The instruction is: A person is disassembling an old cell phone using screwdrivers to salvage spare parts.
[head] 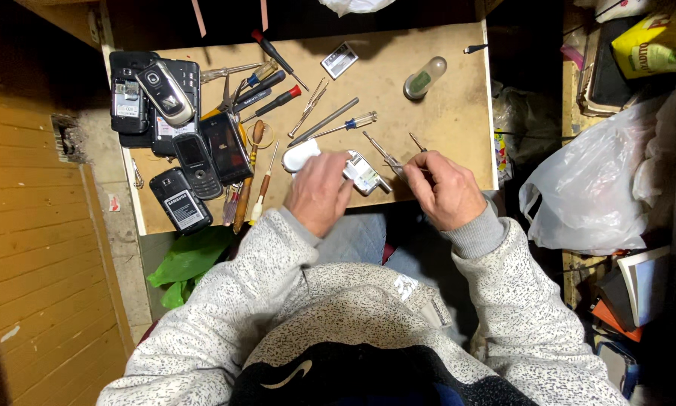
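landmark: small bare-chipboard table point(458, 113), matt tan, square-cut edges; every place below is given off it.
left hand point(319, 194): I see it at the table's near edge, about mid-width, fingers curled down and pressing on a small silver-white opened phone body point(364, 173), likely to pin it steady; the thumb is hidden.
phone body: flat, rectangular, glossy label patch showing, lies on the table top just inside the near edge, touching a white rounded plastic shell point(299, 156) beside it.
right hand point(443, 189): near edge, right of centre, pinching thin steel tweezers point(392, 161) whose tips point at the phone body, apart from it or touching I cannot tell.
tools: red-handled and clear-handled screwdrivers point(278, 101) fanned mid-table, within reach, slim metal shafts.
phone pile: black and silver mobile phones point(165, 113) stacked at the table's left side, out of the way, hard shiny casings.
far right corner: a clear rounded bottle with green label point(424, 77) lying down.
off the table's right edge: crinkled translucent plastic bag point(586, 188).
sleeves: speckled grey knit point(503, 301), soft.
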